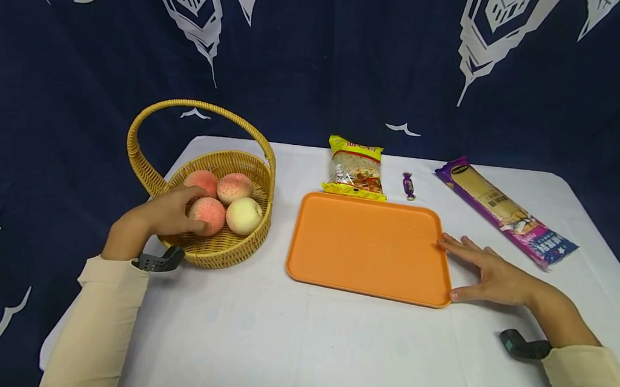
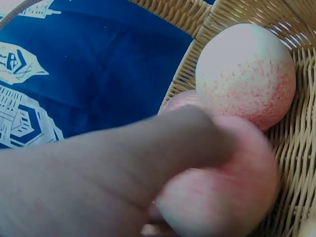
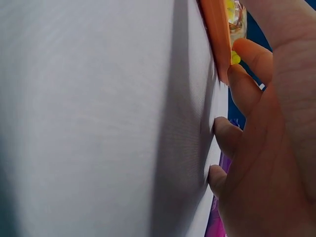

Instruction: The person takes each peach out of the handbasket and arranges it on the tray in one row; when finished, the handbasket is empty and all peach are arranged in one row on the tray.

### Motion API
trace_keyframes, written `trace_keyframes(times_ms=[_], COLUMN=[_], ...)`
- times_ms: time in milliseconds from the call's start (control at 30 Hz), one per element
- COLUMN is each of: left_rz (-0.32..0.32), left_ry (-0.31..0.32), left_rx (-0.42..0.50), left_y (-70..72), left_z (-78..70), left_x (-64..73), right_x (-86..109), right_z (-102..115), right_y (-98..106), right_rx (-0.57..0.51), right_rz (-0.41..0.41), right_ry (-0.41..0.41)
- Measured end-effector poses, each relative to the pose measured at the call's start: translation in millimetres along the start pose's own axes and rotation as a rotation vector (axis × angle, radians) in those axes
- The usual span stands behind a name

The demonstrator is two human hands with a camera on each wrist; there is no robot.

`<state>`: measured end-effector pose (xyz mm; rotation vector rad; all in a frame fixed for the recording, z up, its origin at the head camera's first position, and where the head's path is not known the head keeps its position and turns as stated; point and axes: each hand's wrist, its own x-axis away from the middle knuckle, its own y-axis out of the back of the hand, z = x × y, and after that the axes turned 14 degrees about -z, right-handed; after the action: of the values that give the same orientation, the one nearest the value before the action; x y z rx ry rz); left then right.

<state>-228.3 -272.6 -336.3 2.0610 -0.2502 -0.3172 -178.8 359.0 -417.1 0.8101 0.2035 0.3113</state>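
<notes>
In the head view my left hand reaches into a wicker basket with a tall arched handle. Its thumb and fingers grip a pink peach; the left wrist view shows this peach partly covered by the blurred hand. Two more reddish peaches, one at the back left and one behind, lie with a pale yellow peach in the basket. My right hand spreads its fingers at the right edge of an orange tray. Thumb and index fingertip touch the rim; other fingertips rest on the cloth.
Behind the tray lies a yellow-ended food packet, beside a small purple wrapped candy. A long purple noodle-like packet lies slanted at the right. White cloth covers the table; a dark blue patterned curtain hangs behind.
</notes>
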Motion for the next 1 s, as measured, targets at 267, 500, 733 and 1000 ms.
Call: trace_keyframes(times_ms=[267, 500, 733, 1000], left_rz=[-0.054, -0.086, -0.124, -0.161], left_ry=[-0.082, -0.094, -0.074, -0.075], left_rx=[-0.025, -0.062, -0.126, 0.148], left_y=[-2.5, -7.8, -11.7, -0.5], left_z=[1.9, 6.1, 8.8, -0.9], left_x=[2.6, 2.2, 1.5, 3.9], right_x=[3.0, 5.1, 3.7, 2.1], right_z=[-3, -6, -6, -7], right_y=[-3, -2, -2, -2], right_rx=[-0.034, -0.036, -0.027, -0.037], right_rz=[-0.010, -0.010, -0.010, -0.009], right_ry=[0.016, 0.023, 0.025, 0.034])
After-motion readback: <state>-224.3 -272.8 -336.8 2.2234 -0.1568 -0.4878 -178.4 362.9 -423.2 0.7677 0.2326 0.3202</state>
